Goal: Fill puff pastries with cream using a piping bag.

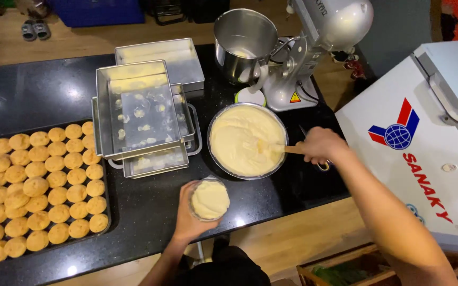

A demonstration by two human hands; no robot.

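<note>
My left hand (189,220) grips a small clear cup (209,199) filled with pale yellow batter, held just above the black counter's front edge. My right hand (320,144) holds the wooden handle of a spatula (284,149) whose blade rests in a wide metal bowl (247,140) full of the same batter. The bowl sits on the counter between the cup and a stand mixer.
Stacked rectangular metal baking pans (139,114) stand left of the bowl. A dark tray of several round golden buns (38,185) fills the left. The silver stand mixer (314,47) with its steel bowl (242,42) stands behind. A white chest freezer (425,143) sits at the right.
</note>
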